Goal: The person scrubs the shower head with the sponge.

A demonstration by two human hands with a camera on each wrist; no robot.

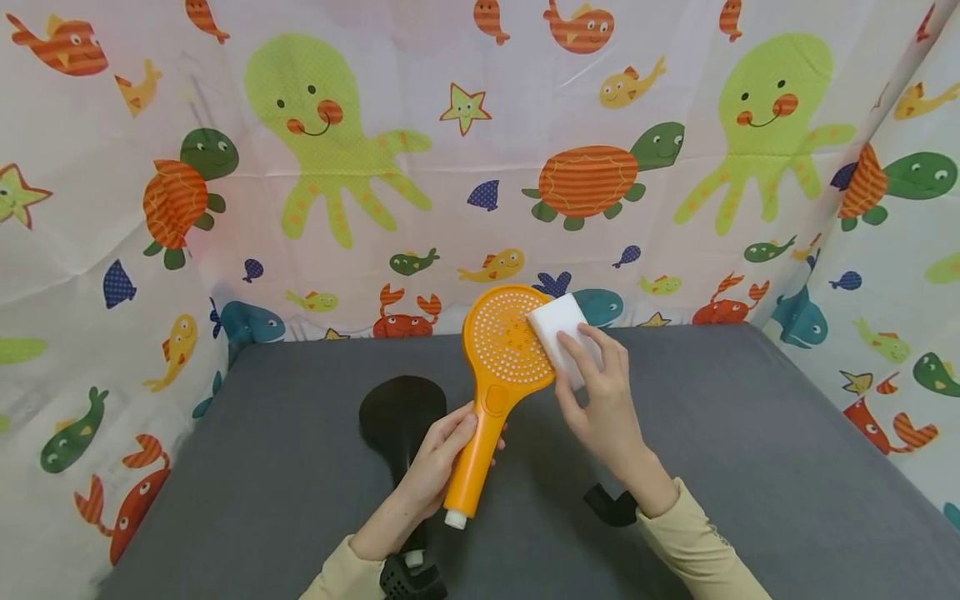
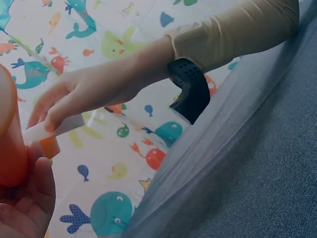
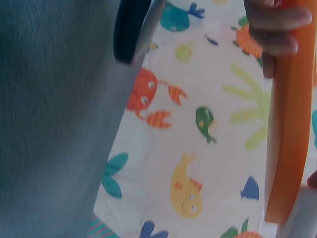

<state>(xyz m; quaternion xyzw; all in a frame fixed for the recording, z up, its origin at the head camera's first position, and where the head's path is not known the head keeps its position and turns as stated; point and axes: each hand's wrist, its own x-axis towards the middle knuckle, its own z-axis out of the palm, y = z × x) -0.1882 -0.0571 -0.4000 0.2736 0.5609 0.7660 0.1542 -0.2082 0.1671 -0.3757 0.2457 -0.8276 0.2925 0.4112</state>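
Here, an orange shower head (image 1: 493,400) is held by the handle in the curled fingers of the left hand (image 1: 435,462), above the middle of a grey surface (image 1: 285,492). A white sponge (image 1: 553,325) is pinched by the right hand (image 1: 603,404) at the right rim of its perforated face. A black shower head (image 1: 403,408) is seen to the left. The far side and both flanks are hung with a curtain (image 1: 465,175) printed with octopuses, turtles and crabs.

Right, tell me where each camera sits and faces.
Head: worn on the head, facing forward and down at the shower head and sponge; left hand, right hand, sleeves show.
Left wrist: on that wrist, looking across at the right hand and sleeve; part of the left hand shows too.
Right wrist: on that wrist, facing the shower head's side; the left hand partly shows.
Shared: head and left wrist show the sponge.
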